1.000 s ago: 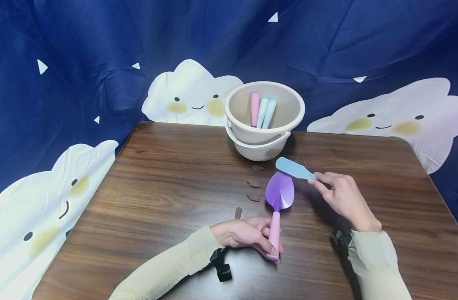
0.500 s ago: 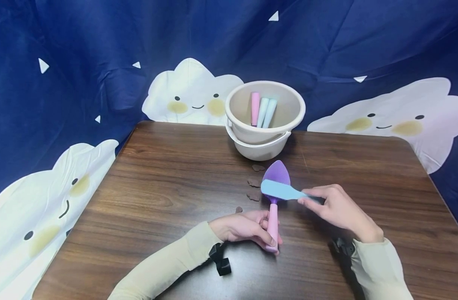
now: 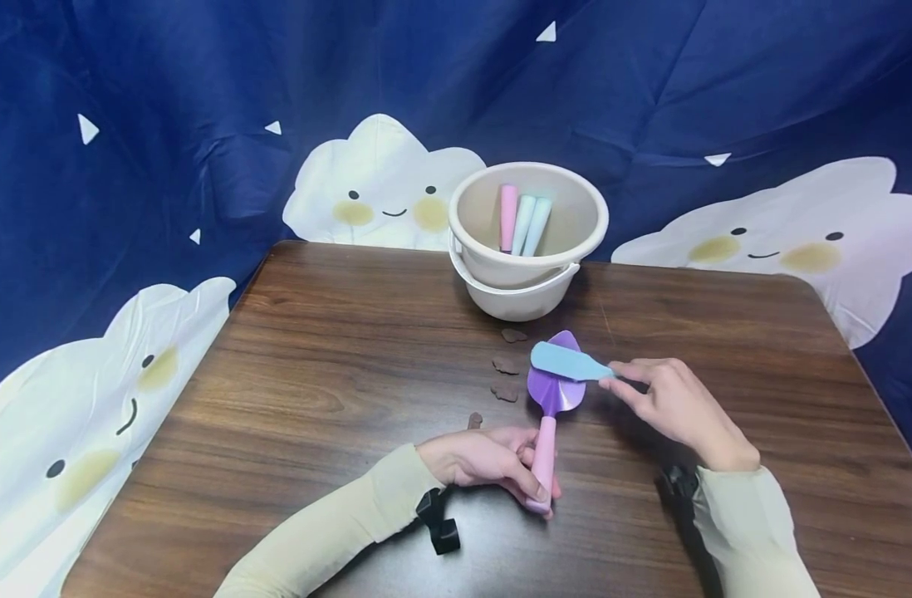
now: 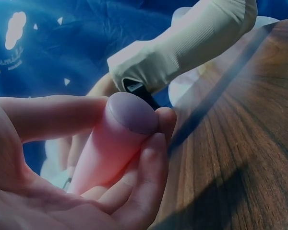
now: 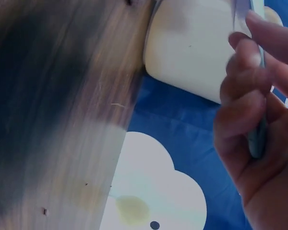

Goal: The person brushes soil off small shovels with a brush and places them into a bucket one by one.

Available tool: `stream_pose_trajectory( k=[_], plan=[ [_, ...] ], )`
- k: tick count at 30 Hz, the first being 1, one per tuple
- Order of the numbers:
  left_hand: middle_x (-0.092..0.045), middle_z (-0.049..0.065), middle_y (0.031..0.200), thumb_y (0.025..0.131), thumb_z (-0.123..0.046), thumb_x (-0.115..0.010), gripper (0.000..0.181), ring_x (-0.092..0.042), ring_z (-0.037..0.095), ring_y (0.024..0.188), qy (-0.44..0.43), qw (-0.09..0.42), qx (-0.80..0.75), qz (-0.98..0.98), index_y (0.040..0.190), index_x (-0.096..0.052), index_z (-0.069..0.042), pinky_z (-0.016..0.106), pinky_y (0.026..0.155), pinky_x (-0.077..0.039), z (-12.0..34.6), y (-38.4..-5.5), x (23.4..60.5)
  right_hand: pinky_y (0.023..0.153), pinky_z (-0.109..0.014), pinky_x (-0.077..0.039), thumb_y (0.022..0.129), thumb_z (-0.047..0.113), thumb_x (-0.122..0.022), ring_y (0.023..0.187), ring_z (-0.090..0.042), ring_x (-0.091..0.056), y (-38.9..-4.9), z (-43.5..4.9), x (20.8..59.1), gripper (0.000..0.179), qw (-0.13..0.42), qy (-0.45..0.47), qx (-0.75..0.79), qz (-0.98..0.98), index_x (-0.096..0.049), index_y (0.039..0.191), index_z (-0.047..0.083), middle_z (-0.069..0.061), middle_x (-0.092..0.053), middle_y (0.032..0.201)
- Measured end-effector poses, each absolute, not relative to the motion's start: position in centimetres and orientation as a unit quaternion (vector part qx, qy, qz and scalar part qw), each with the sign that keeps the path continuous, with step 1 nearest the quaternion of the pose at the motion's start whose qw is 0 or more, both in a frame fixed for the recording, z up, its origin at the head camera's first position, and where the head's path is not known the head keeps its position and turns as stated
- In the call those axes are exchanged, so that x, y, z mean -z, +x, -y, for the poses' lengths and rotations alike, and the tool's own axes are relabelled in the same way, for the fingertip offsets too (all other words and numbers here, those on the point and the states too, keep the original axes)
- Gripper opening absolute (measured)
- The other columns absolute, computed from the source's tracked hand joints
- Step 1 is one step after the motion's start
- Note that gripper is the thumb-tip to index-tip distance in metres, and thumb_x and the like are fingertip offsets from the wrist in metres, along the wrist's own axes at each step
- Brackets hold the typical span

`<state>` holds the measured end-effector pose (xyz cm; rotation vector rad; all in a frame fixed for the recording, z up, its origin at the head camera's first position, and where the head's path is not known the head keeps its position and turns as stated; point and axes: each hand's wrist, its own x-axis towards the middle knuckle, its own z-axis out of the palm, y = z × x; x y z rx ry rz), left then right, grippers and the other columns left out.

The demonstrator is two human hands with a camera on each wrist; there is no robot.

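Note:
My left hand [image 3: 493, 465] grips the pink handle of a purple trowel [image 3: 555, 399] in the head view. The left wrist view shows the rounded handle end [image 4: 132, 113] between thumb and fingers. The trowel's blade points away from me, over the table. My right hand [image 3: 684, 407] holds a light blue paddle-shaped tool [image 3: 568, 362] by its thin end. Its broad flat part lies across the upper trowel blade and hides some of it; whether the two touch I cannot tell. In the right wrist view, fingers curl around the tool's thin handle [image 5: 258, 139].
Several brown flakes [image 3: 505, 365] lie on the wooden table [image 3: 336, 349] left of the trowel. Beyond the blade stands a cream bucket [image 3: 516, 303] with its handle down, holding one pink and two pale blue handles [image 3: 523, 224]. A blue cloud-patterned curtain [image 3: 202, 83] hangs behind.
The light blue tool has gone from the trowel's tip down toward the blade's base, then partway back up. The trowel has shifted slightly away and back, still in my left hand.

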<state>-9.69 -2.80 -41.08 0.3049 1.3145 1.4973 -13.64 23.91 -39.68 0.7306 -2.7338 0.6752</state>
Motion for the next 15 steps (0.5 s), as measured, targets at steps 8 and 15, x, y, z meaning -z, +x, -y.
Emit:
stream_pose_trajectory(
  k=[8, 15],
  plan=[
    [-0.051, 0.044, 0.122, 0.081, 0.016, -0.056, 0.040, -0.067, 0.016, 0.077, 0.121, 0.540, -0.631, -0.544, 0.106, -0.039, -0.011, 0.025, 0.077, -0.058, 2.80, -9.55, 40.98, 0.070, -0.051, -0.055, 0.079, 0.011, -0.076, 0.081, -0.035, -0.071, -14.37, -24.04, 39.91, 0.026, 0.223, 0.214, -0.229, 0.923, -0.073, 0.102, -0.001, -0.019, -0.073, 0.094],
    [-0.048, 0.048, 0.120, 0.080, 0.016, -0.055, 0.039, -0.068, 0.017, 0.079, 0.141, 0.512, -0.650, -0.543, 0.103, -0.039, -0.011, 0.028, 0.079, -0.059, 2.66, -9.62, 40.71, 0.077, -0.038, -0.056, 0.079, 0.010, -0.078, 0.089, -0.035, -0.071, -13.81, -23.56, 39.15, 0.029, 0.208, 0.191, -0.277, 0.918, -0.072, 0.104, -0.004, -0.020, -0.073, 0.098]
  ],
)
